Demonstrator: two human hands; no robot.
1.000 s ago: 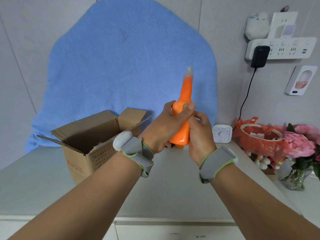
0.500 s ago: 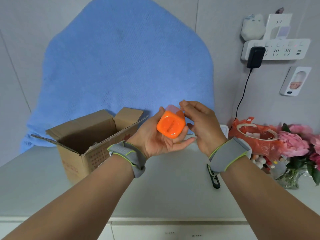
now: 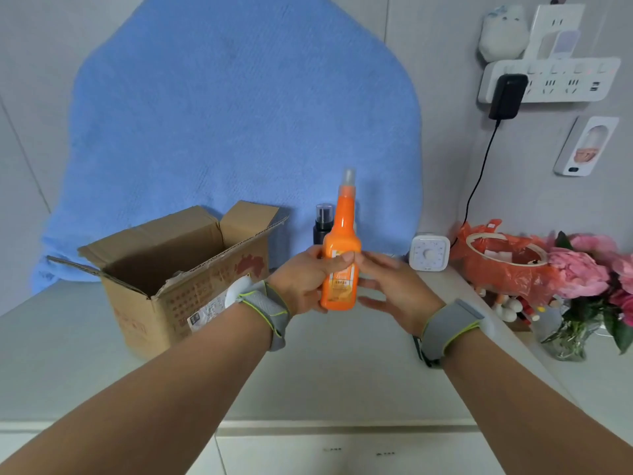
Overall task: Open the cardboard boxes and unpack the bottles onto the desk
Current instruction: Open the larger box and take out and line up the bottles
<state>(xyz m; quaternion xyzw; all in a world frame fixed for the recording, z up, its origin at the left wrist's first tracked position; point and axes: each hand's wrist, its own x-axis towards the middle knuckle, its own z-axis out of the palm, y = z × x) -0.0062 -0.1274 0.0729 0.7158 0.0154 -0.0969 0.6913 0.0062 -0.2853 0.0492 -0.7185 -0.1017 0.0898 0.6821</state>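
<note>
Inspection seems to be ending: the orange bottle [image 3: 340,255], which half a second ago was lying tipped in the palm with its base facing the camera, is now standing upright in the air again, clear cap pointing to twelve o'clock. The left hand [image 3: 303,282] is gripping its body, thumb curling across the front. The right hand [image 3: 394,291], which was reaching over the bottle, is opening out with fingers spread just beside it at three o'clock; whether they are touching it I cannot tell. The bottle is hanging above the surface [image 3: 342,378], not yet resting on it.

I am reading this as the bottle getting ready to go down, probably near the dark bottle [image 3: 323,224] that is already standing at eleven o'clock behind it. The cardboard box [image 3: 178,269] is sitting open at nine o'clock, flaps up. Its inside is lying in shadow, so whether more is waiting in there is not showing.

Writing is proving hard to read. The bottle's label [image 3: 342,281] is showing a pale panel with a line of small characters, too blurred to make out. The box is carrying red print and a grid pattern on its side, plus a white shipping sticker [image 3: 207,310], all illegible.
</note>
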